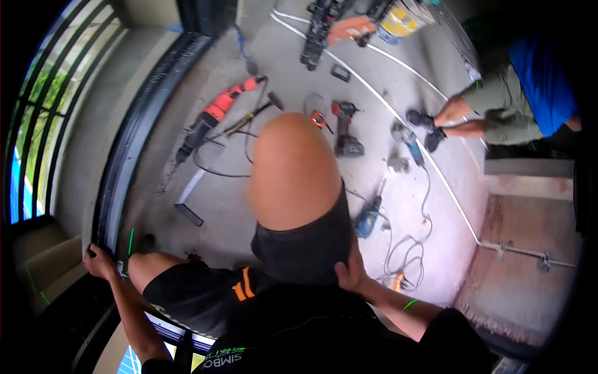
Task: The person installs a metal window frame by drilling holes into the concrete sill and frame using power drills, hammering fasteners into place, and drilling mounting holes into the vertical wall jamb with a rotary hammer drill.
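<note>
My left hand is curled at the dark metal frame along the left; what its fingers hold is unclear. My right hand rests against the side of my raised thigh, its fingers mostly hidden by the black shorts. Beyond my bent knee lie a red and black power tool, a hammer, an orange tape measure and a cordless drill. A teal drill lies right of my leg, with cables around it. A metal square lies on the floor to the left.
Another person in a blue shirt is at the right, feet beside an angle grinder. A white pipe crosses the floor. A bucket and dark equipment are at the back. A barred window is at far left.
</note>
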### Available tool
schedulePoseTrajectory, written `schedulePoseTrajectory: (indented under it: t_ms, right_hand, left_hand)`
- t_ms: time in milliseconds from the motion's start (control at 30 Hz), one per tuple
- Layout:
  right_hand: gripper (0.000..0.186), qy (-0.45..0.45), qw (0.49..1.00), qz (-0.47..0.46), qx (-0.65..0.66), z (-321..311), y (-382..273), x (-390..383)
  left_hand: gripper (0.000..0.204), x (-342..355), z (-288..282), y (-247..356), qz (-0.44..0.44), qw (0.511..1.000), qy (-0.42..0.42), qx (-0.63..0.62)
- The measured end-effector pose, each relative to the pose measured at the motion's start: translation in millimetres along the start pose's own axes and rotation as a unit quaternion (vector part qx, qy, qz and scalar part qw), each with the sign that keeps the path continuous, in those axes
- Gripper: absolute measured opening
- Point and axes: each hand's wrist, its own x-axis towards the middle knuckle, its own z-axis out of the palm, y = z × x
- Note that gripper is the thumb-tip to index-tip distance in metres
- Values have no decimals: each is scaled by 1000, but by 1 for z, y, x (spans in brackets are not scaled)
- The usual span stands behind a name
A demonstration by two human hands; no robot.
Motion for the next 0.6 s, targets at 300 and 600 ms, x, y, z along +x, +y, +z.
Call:
schedulePoseTrajectory:
  t_ms: [300,600]
  right_hand:
    - [62,198,975,7,100,-98,34,115]
    - [35,-149,900,-339,-231,18,-157,440]
  left_hand:
    - [35,-23,7,22,63,997,18,-31]
    - [39,-26,-16,30,93,995,-3,-30]
